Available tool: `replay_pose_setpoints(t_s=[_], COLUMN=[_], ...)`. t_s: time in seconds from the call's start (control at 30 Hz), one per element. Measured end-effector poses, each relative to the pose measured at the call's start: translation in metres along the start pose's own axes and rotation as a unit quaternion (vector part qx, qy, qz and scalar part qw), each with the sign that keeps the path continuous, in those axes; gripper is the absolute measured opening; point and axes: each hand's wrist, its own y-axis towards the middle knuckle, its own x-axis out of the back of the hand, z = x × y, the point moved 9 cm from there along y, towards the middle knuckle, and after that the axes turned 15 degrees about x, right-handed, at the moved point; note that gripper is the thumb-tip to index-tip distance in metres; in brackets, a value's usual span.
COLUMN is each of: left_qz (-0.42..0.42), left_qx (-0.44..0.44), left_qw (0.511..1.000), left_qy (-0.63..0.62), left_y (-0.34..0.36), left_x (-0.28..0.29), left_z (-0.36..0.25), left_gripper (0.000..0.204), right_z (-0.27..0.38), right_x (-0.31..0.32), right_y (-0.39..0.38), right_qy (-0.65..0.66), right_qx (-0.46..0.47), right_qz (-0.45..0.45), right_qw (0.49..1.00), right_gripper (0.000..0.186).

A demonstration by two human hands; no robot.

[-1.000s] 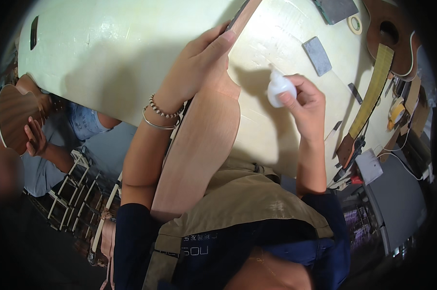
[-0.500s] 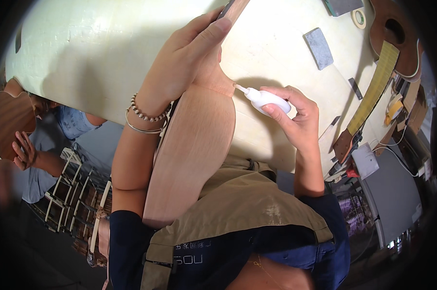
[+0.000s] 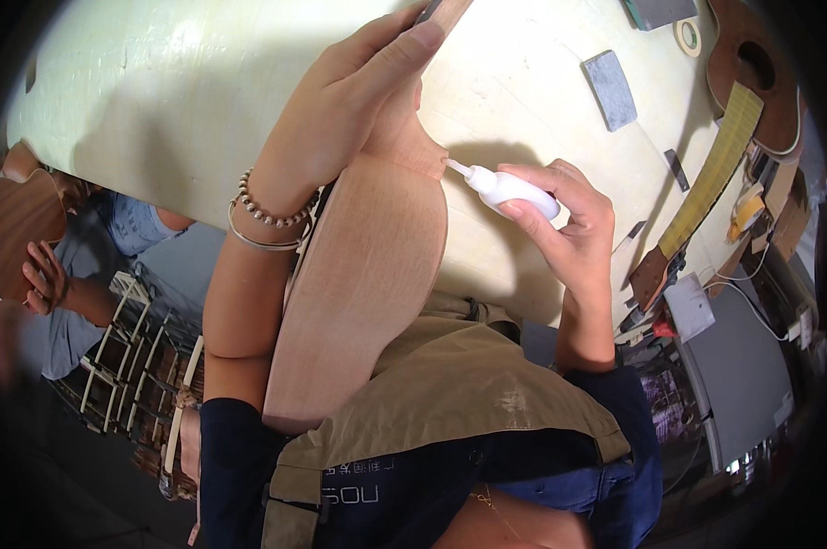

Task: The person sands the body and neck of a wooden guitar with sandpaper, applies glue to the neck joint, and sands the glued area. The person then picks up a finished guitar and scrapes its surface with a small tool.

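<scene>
Head view: left hand [image 3: 340, 105] clamps the pale wooden instrument [image 3: 363, 265], sloping across the table's [image 3: 514, 64] near edge; right hand [image 3: 571, 224] pinches the white bottle [image 3: 521, 194], nozzle [image 3: 458, 167] at the neck joint [image 3: 432, 165]; too hard a squeeze could spill over bare wood

Pale lettering is standing out on the dark navy shirt [image 3: 409, 523]: a row of small characters [image 3: 370, 466] is running above a row of larger letters [image 3: 351, 495], both sitting just beside the khaki apron strap [image 3: 295, 489].
</scene>
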Motion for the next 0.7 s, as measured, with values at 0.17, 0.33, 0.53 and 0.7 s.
replay_pose_setpoints(t_s=[0.17, 0.33, 0.53, 0.7], left_qz=[-0.012, -0.009, -0.015, -0.023], left_qx=[0.009, 0.013, -0.001, 0.006], left_qw=[1.0, 1.0, 1.0, 1.0], left_qy=[-0.008, -0.019, 0.005, -0.012], left_y=[-0.0011, -0.0004, -0.0009, -0.003], left_x=[0.0007, 0.0001, 0.001, -0.0001], left_z=[0.0002, 0.001, -0.0012, -0.0024], left_gripper=[0.042, 0.042, 0.044, 0.045], right_z=[0.0016, 0.0061, 0.0097, 0.0102], right_x=[0.0002, 0.0023, 0.0044, 0.0053], right_y=[0.0024, 0.0033, 0.0049, 0.0046], right_qy=[-0.016, -0.02, -0.04, -0.043], right_qx=[-0.007, 0.017, 0.012, 0.012], right_qz=[0.014, -0.003, 0.01, 0.001], right_qw=[1.0, 1.0, 0.999, 0.999], right_gripper=[0.024, 0.025, 0.025, 0.026])
